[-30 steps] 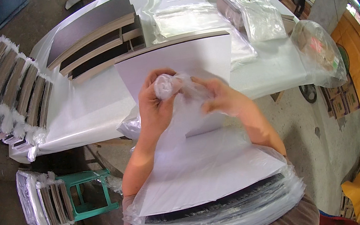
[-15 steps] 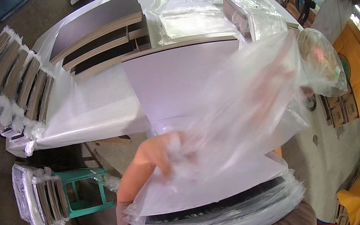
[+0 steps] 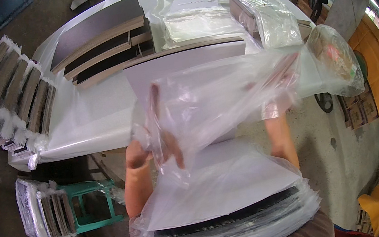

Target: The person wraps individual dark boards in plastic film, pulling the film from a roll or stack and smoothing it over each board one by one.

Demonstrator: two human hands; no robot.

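A clear plastic bag [image 3: 206, 99] stretches between my hands above my lap. My left hand [image 3: 156, 140] is at its left end, seen through the film with its fingers spread apart. At the right end, my right hand [image 3: 279, 84] reaches under the film, fingers stretched out and somewhat blurred; plastic bunches around the wrist. On my lap lies a stack of plastic-sleeved boards [image 3: 234, 233], with a white sheet [image 3: 222, 177] on top. Beyond the bag, a pale board [image 3: 177, 64] leans at the table edge, partly hidden by the film.
The plastic-covered table [image 3: 88, 118] bears dark-topped board stacks [image 3: 94, 30], flat clear bags [image 3: 204, 19] and wrapped boards [image 3: 267, 18]. Bagged stacks [image 3: 11, 90] stand at its left end. A green stool [image 3: 92, 205] holds another wrapped stack [image 3: 43, 212]. A bulging plastic bag [image 3: 336, 59] hangs at right.
The blurred bag has come lower and now spreads out between my hands. My left hand has risen with its fingers parted, and my right forearm now shows below the film.
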